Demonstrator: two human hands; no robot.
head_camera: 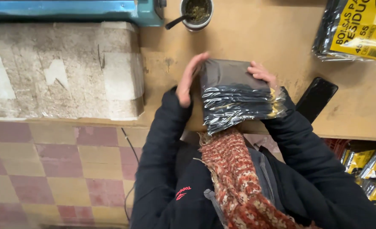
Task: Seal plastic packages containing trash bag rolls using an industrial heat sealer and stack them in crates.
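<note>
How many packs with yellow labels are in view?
4 can be made out: one yellow-labelled pack on the table at top right, three packs crowded below the table edge at lower right. More may be hidden there.

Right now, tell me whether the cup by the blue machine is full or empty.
Full: the cup holds dark green herb nearly to its rim, with a straw in it.

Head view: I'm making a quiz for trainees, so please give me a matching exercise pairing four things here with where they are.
Things:
1. stack of black bags
2. metal cup
3. phone
4. yellow-labelled pack

Places:
A. top right corner of the table
B. between both hands
C. top edge, beside the blue machine
D. flat on the table, just right of the right hand

Pairs: 1-B, 2-C, 3-D, 4-A
</note>
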